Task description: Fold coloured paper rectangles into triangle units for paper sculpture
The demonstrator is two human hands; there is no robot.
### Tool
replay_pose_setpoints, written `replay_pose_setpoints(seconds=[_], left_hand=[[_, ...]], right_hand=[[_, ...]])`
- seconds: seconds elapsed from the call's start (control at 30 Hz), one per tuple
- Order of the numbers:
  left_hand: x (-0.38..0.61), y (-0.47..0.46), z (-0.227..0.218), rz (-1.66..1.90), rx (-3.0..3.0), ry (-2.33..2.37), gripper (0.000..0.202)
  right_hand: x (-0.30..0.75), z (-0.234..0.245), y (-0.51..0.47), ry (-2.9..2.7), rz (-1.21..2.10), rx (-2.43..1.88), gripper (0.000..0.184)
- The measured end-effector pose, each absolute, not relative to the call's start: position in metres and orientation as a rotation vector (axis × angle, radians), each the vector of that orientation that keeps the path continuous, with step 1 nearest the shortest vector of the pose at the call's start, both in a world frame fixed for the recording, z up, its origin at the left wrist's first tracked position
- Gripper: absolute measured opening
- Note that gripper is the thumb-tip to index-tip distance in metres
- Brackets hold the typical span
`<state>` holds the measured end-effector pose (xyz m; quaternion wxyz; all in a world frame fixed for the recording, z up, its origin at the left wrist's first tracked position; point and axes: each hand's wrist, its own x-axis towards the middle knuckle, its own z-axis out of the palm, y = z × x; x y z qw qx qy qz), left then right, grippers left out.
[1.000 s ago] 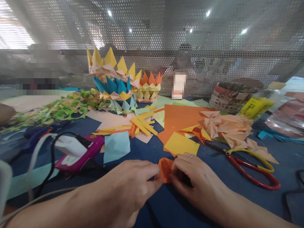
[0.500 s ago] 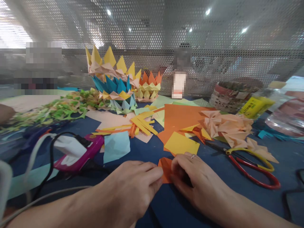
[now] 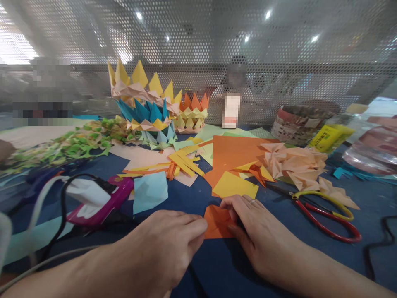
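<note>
A small folded orange paper (image 3: 217, 221) lies flat on the blue table (image 3: 217, 265) between my hands. My left hand (image 3: 164, 244) rests knuckles up with its fingertips pressed on the paper's left edge. My right hand (image 3: 257, 231), a ring on one finger, lies over the paper's right side, fingers stretched and pressing it down. Just beyond the paper sit a yellow paper square (image 3: 235, 185) and a larger orange sheet (image 3: 235, 155).
Red-and-yellow scissors (image 3: 325, 213) lie right of my right hand. A magenta glue gun (image 3: 102, 198) with cables sits at left, a light blue paper (image 3: 150, 191) beside it. Folded paper crowns (image 3: 145, 103), peach folded pieces (image 3: 294, 163), green cut-outs (image 3: 71, 145) and a woven basket (image 3: 297, 124) stand farther back.
The orange piece, earlier pinched up between both hands, now lies flatter on the table. My right fingers have stretched out over it; my left fingertips stay at its left edge.
</note>
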<state>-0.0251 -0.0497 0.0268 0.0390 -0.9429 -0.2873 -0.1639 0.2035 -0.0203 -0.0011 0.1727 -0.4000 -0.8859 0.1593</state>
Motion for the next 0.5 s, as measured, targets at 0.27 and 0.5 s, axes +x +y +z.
replay_pose_setpoints(seconds=[0.27, 0.5], left_hand=[[-0.0282, -0.0485, 0.0315, -0.445, -2.935, -0.866, 0.039], [-0.032, -0.053, 0.0291, -0.45, -2.956, -0.884, 0.043]], right_hand=[[0.2061, -0.001, -0.0183, -2.535, 0.492, -1.146, 0.032], [0.2091, 0.0, -0.0126, -2.4, 0.605, -1.121, 0.023]])
